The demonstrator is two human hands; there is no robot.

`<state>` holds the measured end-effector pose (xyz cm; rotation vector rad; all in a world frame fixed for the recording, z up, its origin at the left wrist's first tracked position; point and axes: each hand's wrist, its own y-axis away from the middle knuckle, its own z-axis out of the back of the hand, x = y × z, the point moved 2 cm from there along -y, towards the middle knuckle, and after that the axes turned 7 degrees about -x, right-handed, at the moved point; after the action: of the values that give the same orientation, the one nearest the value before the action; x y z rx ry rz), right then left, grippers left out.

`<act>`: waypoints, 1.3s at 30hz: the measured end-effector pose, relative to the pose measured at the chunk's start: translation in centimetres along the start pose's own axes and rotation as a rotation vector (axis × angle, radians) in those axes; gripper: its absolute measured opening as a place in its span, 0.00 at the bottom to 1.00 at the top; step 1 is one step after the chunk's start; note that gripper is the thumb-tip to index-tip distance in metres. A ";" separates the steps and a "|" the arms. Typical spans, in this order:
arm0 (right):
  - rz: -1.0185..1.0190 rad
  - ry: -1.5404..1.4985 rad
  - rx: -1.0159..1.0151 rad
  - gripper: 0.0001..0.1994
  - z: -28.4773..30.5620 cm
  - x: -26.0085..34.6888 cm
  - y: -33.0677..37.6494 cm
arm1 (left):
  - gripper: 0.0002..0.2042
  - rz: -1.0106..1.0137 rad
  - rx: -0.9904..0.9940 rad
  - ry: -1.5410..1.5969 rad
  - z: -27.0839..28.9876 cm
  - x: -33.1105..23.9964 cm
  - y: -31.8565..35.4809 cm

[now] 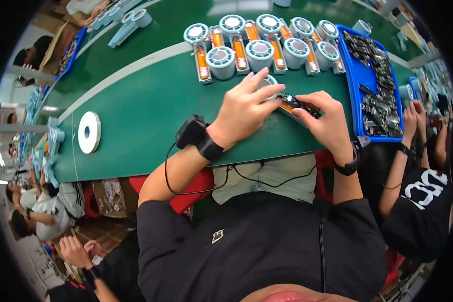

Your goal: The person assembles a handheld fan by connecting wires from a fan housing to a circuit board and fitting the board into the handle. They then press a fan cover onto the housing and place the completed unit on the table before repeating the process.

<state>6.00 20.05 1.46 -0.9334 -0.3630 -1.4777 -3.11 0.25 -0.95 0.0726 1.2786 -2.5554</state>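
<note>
In front of me lies a pale blue handheld fan body (271, 81), partly hidden by my fingers. Its open handle runs toward the lower right and shows some orange. My left hand (244, 109) grips the fan body near where its round head meets the handle, some fingers reaching over the head. Between the thumb and fingers of my right hand (328, 117) is a small black circuit board (291, 100), held at the handle. The fingers hide part of the board. Beyond my hands, several similar fan bodies (220, 61) stand in two rows, orange batteries in their handles.
A blue tray (358, 108) with several black circuit boards (382, 75) stands on the right. A white tape roll (89, 132) lies on the green table (146, 110) at left. A cable hangs from my left wrist's black device (191, 132). Co-workers sit on both sides.
</note>
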 end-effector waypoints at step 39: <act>-0.147 -0.483 -0.119 0.09 -2.5 -3.4 3.7 | 0.13 0.623 0.374 -0.323 7.2 29.6 -5.8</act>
<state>8.26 19.99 -3.66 -1.3868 -0.7138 -1.4055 -32.51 -8.90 2.86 0.1077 0.5341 -2.1079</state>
